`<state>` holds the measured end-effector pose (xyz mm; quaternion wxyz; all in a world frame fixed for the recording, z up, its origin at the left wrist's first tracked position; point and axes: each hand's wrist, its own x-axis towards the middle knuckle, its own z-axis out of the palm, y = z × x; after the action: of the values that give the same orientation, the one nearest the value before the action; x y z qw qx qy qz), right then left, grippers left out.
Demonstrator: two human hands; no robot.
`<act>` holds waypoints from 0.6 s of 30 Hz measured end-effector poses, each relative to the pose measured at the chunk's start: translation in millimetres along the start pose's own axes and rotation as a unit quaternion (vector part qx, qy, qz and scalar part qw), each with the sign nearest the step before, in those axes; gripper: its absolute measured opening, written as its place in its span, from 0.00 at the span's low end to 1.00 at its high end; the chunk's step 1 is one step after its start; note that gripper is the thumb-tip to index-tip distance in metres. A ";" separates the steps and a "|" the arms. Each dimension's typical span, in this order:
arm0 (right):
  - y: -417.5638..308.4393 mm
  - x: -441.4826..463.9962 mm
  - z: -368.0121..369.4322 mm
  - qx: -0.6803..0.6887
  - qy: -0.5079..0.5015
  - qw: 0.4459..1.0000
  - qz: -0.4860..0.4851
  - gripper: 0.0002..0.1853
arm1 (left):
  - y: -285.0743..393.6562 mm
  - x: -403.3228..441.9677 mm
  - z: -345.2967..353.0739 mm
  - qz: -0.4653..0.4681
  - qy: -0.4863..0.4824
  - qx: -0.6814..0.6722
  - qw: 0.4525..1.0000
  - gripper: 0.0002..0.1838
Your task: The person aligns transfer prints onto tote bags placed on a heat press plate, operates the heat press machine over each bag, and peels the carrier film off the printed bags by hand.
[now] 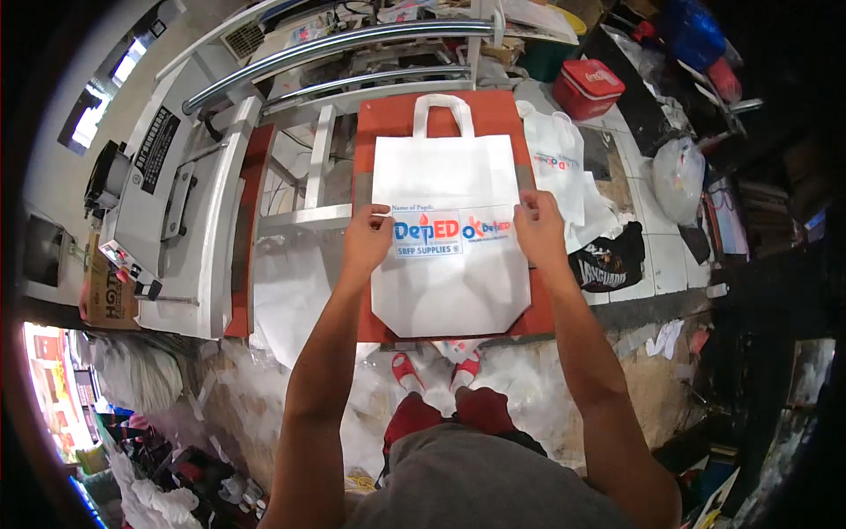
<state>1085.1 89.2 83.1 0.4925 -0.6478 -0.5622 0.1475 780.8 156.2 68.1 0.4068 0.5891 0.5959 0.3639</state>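
1 white tote bag point(449, 295) is laid flat on a red-orange board point(376, 115), with its handle loop pointed away from the person. A printed panel point(451, 233) lies across the middle of the bag; "Name of Pupil:", "DepED" (2 times) and "SBFP SUPPLIES" are read on it. The left hand point(368, 236) is placed at the left edge of the panel and the right hand point(539, 227) at the right edge. The fingers of both hands are curled, with thumbs near the index fingers; whether the panel's edges are pinched cannot be told. To the right of the board, 1 more printed white bag point(557, 181) is seen, with a black printed bag point(614, 257) nearer the person and a red cooler point(588, 90) farther away.
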 end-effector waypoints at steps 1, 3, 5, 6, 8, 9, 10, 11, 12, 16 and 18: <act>5.6 -2.2 1.7 -0.051 0.014 0.996 -0.066 0.13 | -2.4 5.5 0.4 0.013 0.011 0.042 0.999 0.15; -0.1 -6.2 1.4 -0.073 -0.010 0.994 -0.087 0.11 | -5.7 14.4 3.2 0.013 0.017 0.057 0.998 0.15; -2.0 -11.6 6.2 -0.101 -0.032 0.987 -0.123 0.09 | -4.4 18.3 3.8 0.012 0.023 0.073 0.997 0.15; -0.1 -13.8 8.6 -0.100 -0.032 0.987 -0.124 0.09 | -1.3 18.2 3.6 0.021 0.024 0.099 0.995 0.15; 2.8 -18.0 12.9 -0.113 -0.068 0.986 -0.098 0.09 | 3.1 17.6 2.0 0.030 0.026 0.127 0.991 0.15; 3.8 -19.7 14.5 -0.112 -0.068 0.986 -0.100 0.09 | 4.9 17.4 1.3 0.029 0.025 0.146 0.988 0.16; 4.8 -22.5 15.5 -0.126 -0.074 0.984 -0.106 0.10 | 6.1 16.3 0.0 0.027 0.023 0.166 0.985 0.16; 6.1 -25.8 16.4 -0.140 -0.081 0.981 -0.110 0.11 | 2.0 13.6 -0.2 0.026 0.025 0.167 0.985 0.16; 7.5 -28.3 17.1 -0.139 -0.080 0.981 -0.111 0.11 | -4.4 9.2 0.5 0.058 0.050 0.088 0.993 0.15; 9.9 -31.8 16.4 -0.170 -0.076 0.975 -0.123 0.11 | -19.2 -24.9 -10.7 0.239 0.058 0.258 0.934 0.17; 10.1 -35.0 18.1 -0.174 -0.074 0.974 -0.125 0.11 | -25.2 -40.6 -6.9 0.255 0.050 0.270 0.927 0.18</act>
<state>1066.1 68.3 53.8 0.3434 -0.6353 -0.6909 0.0319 763.2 114.9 50.2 0.0956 0.7896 0.5212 0.3093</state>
